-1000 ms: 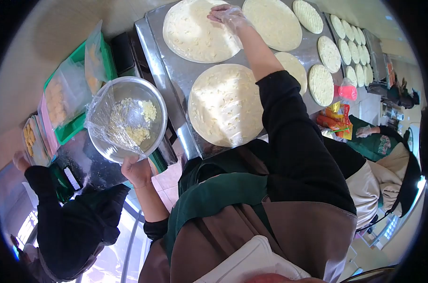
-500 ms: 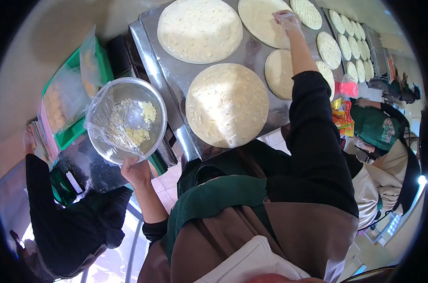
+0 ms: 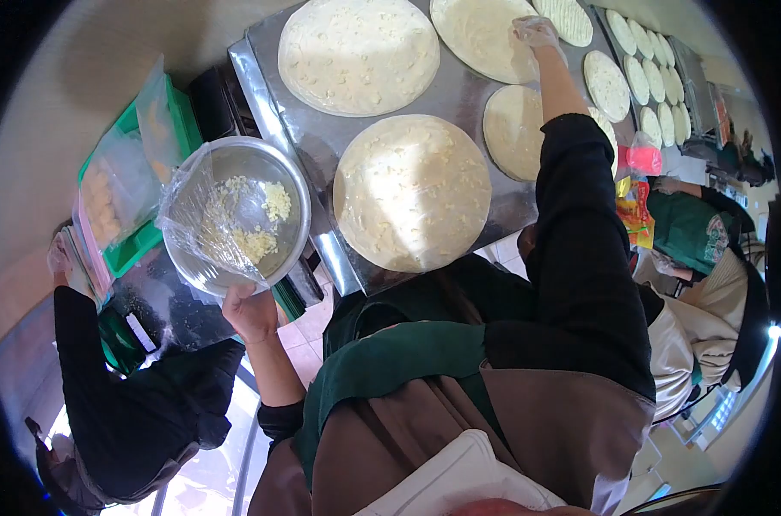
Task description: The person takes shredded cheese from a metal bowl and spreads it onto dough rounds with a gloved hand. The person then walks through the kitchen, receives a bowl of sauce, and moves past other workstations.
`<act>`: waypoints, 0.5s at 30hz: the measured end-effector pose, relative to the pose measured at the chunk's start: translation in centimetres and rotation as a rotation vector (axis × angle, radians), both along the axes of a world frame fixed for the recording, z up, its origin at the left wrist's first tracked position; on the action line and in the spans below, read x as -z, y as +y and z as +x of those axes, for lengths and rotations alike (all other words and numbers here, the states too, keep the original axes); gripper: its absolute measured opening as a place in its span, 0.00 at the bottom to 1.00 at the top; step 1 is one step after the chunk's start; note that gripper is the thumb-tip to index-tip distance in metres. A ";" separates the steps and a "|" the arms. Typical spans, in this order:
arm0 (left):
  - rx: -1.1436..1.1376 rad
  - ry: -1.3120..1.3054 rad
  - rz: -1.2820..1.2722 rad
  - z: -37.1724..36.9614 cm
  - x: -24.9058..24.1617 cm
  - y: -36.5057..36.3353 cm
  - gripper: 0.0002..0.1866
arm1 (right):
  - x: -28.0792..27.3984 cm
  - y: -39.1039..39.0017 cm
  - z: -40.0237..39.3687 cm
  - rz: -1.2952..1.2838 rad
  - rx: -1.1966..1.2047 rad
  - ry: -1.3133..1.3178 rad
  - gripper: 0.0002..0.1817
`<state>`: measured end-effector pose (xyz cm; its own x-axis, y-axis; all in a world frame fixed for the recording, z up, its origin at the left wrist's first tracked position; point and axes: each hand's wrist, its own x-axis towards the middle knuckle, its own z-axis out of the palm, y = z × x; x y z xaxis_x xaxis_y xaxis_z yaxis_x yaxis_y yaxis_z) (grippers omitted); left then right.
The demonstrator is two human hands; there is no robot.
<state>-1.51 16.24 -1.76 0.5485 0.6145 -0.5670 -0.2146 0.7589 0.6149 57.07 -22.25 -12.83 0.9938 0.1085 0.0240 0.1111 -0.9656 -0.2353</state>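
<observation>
My left hand point(image 3: 250, 313), bare, grips the near rim of a metal mixing bowl point(image 3: 298, 245). Plastic wrap point(image 3: 188, 224) covers part of the bowl, and crumbly pale-yellow filling point(image 3: 255, 245) lies inside. At the top, my right hand point(image 3: 537, 34) in a clear plastic glove is over the right side of a flat dough round point(image 3: 481, 39). Its fingers are bunched together; whatever they hold is too small to make out. Two large dough rounds dotted with pale bits, one far point(image 3: 360, 60) and one near point(image 3: 412, 193), lie left of my right arm.
The dough rounds lie on a metal table point(image 3: 313, 142); several smaller ones continue to the right. A green crate point(image 3: 184, 103) with bagged dough pieces stands left of the bowl. One co-worker point(image 3: 141, 413) is at the lower left, another in a green apron point(image 3: 687, 228) at right.
My right hand has shifted slightly right and down over the dough round. My left hand still grips the bowl's rim.
</observation>
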 end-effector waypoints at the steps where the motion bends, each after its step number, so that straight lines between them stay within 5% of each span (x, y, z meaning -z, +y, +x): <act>1: -0.004 0.008 -0.007 -0.1 0.1 0.0 0.07 | -0.2 0.1 -0.2 0.005 -0.013 -0.017 0.20; 7: 0.028 -0.027 0.004 0.1 0.2 0.1 0.04 | -2.0 -0.5 -0.9 0.087 -0.110 -0.173 0.19; 10: 0.149 -0.093 0.021 -1.2 2.0 0.7 0.16 | -9.8 3.7 -6.5 0.874 0.116 0.263 0.15; 11: 0.084 -0.017 0.009 -0.4 1.1 0.3 0.10 | -12.4 5.8 -9.5 1.085 0.125 0.305 0.13; 15: 0.114 -0.106 0.029 -0.4 1.3 0.2 0.11 | -17.5 11.6 -15.5 1.314 -0.234 0.498 0.06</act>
